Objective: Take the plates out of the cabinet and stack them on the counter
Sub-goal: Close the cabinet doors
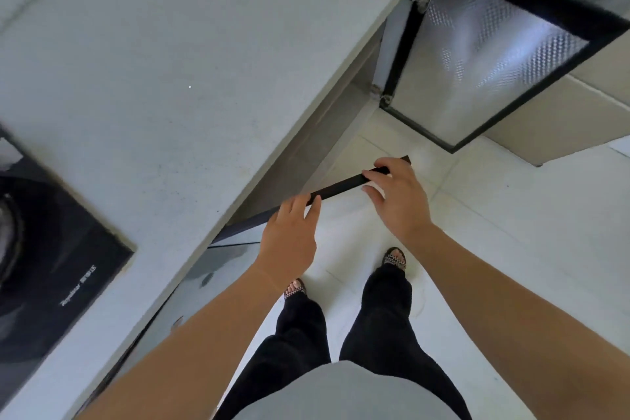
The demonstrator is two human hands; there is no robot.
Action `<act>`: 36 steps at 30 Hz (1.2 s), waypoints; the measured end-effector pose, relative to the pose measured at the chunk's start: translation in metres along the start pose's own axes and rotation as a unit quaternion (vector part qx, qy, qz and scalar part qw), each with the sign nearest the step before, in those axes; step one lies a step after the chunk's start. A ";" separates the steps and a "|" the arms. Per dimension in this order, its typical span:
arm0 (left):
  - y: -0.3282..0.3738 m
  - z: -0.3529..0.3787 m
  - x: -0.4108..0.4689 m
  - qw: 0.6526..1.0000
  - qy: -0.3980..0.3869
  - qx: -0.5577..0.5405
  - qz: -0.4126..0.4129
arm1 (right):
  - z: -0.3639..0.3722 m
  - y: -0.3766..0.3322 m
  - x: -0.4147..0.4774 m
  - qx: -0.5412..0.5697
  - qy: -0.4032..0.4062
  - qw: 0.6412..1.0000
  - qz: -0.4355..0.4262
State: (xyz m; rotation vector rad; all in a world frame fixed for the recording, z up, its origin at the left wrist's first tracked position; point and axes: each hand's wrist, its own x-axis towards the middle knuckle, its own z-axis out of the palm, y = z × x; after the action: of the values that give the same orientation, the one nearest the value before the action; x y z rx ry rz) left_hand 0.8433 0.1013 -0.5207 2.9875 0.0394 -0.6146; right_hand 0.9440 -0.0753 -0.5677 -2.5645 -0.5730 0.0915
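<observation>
No plates are in view. Below the grey counter (163,85), a black-framed cabinet door (341,186) stands partly swung out, seen from above by its top edge. My left hand (289,239) grips that top edge near the hinge side, fingers curled over it. My right hand (397,198) holds the same edge near its free end, fingers on top and thumb underneath. The cabinet's inside (300,160) is dark and shows nothing I can make out.
A second cabinet door (491,54), black frame with textured glass, hangs wide open to the right. A black gas hob (51,249) is set into the counter at the left. My legs and sandalled feet (395,257) stand on the pale tiled floor (511,232).
</observation>
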 end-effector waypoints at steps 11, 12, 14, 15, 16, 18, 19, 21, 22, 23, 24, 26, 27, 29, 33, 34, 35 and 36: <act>0.026 -0.017 0.040 0.972 -0.044 -0.110 -0.202 | -0.013 0.006 0.090 -0.100 -0.223 0.949 -0.199; 0.027 -0.018 0.043 0.970 -0.042 -0.120 -0.206 | -0.012 0.004 0.094 -0.098 -0.235 0.946 -0.202; 0.029 -0.019 0.048 0.968 -0.033 -0.135 -0.208 | -0.013 0.000 0.103 -0.094 -0.251 0.941 -0.208; 0.029 -0.020 0.051 0.968 -0.029 -0.140 -0.208 | -0.015 -0.001 0.108 -0.094 -0.258 0.938 -0.213; 0.029 -0.022 0.054 0.968 -0.027 -0.142 -0.205 | -0.017 -0.003 0.114 -0.093 -0.264 0.935 -0.218; 0.027 -0.028 0.063 0.972 -0.029 -0.138 -0.187 | -0.026 -0.002 0.124 -0.077 -0.273 0.936 -0.208; 0.027 -0.032 0.068 0.974 -0.034 -0.137 -0.176 | -0.033 -0.001 0.128 -0.064 -0.275 0.941 -0.189; 0.028 -0.040 0.077 0.976 -0.046 -0.145 -0.154 | -0.048 0.005 0.135 -0.047 -0.269 0.949 -0.154; 0.029 -0.045 0.083 0.977 -0.050 -0.150 -0.144 | -0.056 0.009 0.139 -0.047 -0.266 0.952 -0.143; 0.029 -0.049 0.089 0.978 -0.049 -0.153 -0.134 | -0.064 0.015 0.142 -0.048 -0.264 0.954 -0.133; 0.029 -0.054 0.097 0.979 -0.047 -0.155 -0.123 | -0.073 0.020 0.146 -0.049 -0.259 0.957 -0.121; 0.029 -0.067 0.114 0.982 -0.037 -0.159 -0.098 | -0.090 0.031 0.151 -0.044 -0.242 0.966 -0.085; 0.030 -0.074 0.123 0.983 -0.030 -0.161 -0.085 | -0.099 0.036 0.153 -0.037 -0.233 0.970 -0.063; 0.034 -0.090 0.140 0.984 -0.014 -0.166 -0.056 | -0.117 0.045 0.156 -0.029 -0.219 0.975 -0.030; 0.051 -0.121 0.171 0.985 0.014 -0.172 -0.005 | -0.147 0.069 0.156 -0.020 -0.175 0.984 0.024; 0.056 -0.128 0.177 0.985 0.019 -0.171 0.005 | -0.154 0.076 0.156 -0.015 -0.163 0.986 0.038; 0.062 -0.134 0.183 0.985 0.023 -0.168 0.014 | -0.161 0.083 0.155 -0.010 -0.153 0.987 0.051; 0.068 -0.139 0.189 0.986 0.025 -0.163 0.021 | -0.168 0.090 0.155 -0.004 -0.143 0.988 0.062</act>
State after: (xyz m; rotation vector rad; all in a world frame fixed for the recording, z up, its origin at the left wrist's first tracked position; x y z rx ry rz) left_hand 1.0746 0.0483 -0.4621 2.6792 0.0719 -0.4759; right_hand 1.1475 -0.1599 -0.4592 -2.6115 -0.5161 0.5074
